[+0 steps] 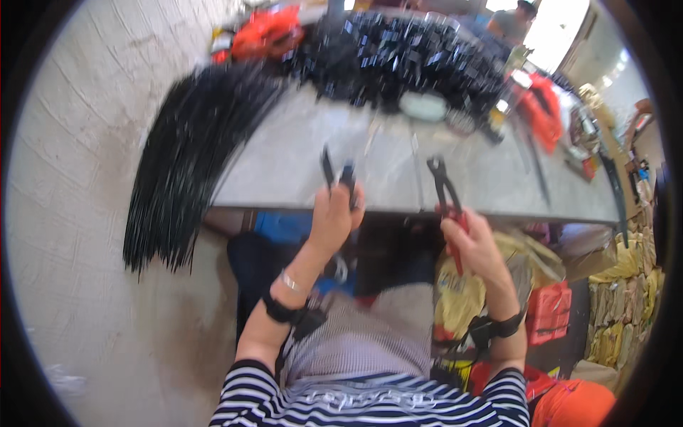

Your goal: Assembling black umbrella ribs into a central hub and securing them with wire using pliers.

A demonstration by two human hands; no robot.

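In my right hand [475, 238] is a pair of pincers [442, 181] with red handles and a dark metal head, pointing up over the table's near edge. My left hand [334, 217] is closed on a small dark piece [347, 175], which sticks up past the fingers. A thin black strip [327, 165] also rises from that hand. Blur hides what kind of parts these are. Both hands are apart, with the pincers touching nothing. A thick bundle of long black strips [174, 156] hangs over the table's left edge.
A heap of shiny black pieces [405, 53] fills the far side of the grey table [284, 167]. Near it lie a pale oval object [422, 106] and orange bags [268, 32]. A person [514, 23] is at the back right. Stacked yellowish bundles [619, 299] stand at right.
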